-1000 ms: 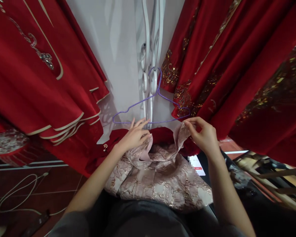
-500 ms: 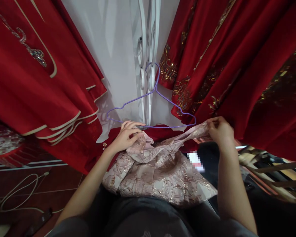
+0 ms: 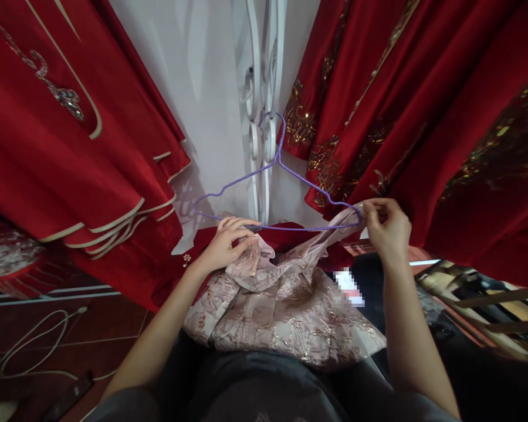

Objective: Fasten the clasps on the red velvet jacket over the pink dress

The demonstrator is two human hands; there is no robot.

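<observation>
A pink brocade garment [image 3: 286, 316] with metallic gold relief lies gathered over my lap. My left hand [image 3: 229, 243] grips its bunched upper edge, just under the hanger's lower bar. A small dark object shows beside those fingertips; its kind is unclear. With thumb and fingertips, my right hand [image 3: 387, 225] pinches the end of a strap-like strip of the same garment, drawn up to the right. That strip meets the right corner of a purple wire hanger [image 3: 246, 174], whose hook hangs on white scrollwork metal. Whether the strip passes around the wire, I cannot tell.
Red garments with pale piping [image 3: 127, 135] hang at left, and red ones with gold sequins [image 3: 330, 158] at right. The white metal scrollwork [image 3: 253, 146] stands between them. A pale cable [image 3: 30, 369] lies on the tiled floor, lower left.
My right hand has moved slightly left and up, bringing the strip's end against the hanger's right corner. The hanger has shifted a little to the right. My left hand stays nearly in place.
</observation>
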